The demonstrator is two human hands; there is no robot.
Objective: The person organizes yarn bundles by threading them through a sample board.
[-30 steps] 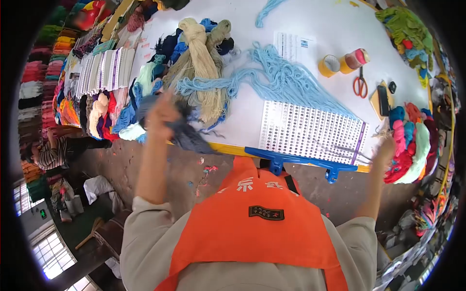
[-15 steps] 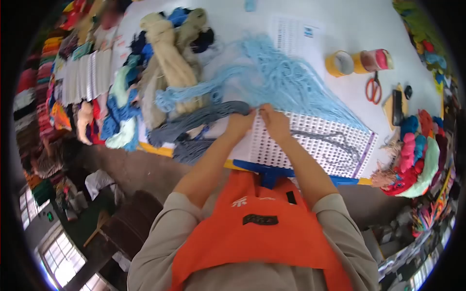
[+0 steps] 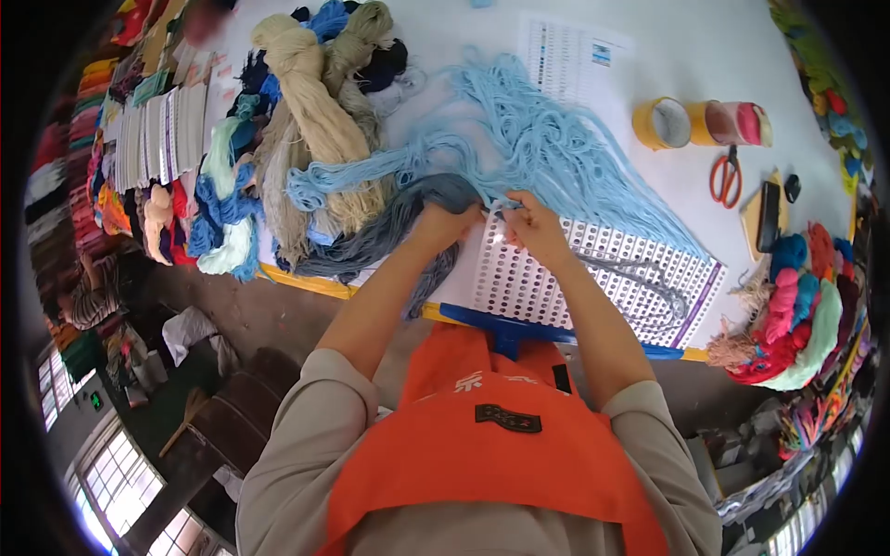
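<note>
- Lying at the card's [image 3: 593,269] ten o'clock corner, grey yarn [image 3: 389,232] is pinched by the left hand [image 3: 445,222].
- The right hand [image 3: 533,227] is closed on a strand there.
- Blue yarn [image 3: 547,148] is spread at twelve o'clock.

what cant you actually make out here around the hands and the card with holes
- Head view: where the left hand and right hand meet, fingers hide how the grey-blue yarn bundle is pinched.
- The white perforated card: its near edge is hidden by the blue clamp bar.
- Print on the white paper sheet is too small to read.
- The piled yarn skeins at the right are warped near the lens rim.
</note>
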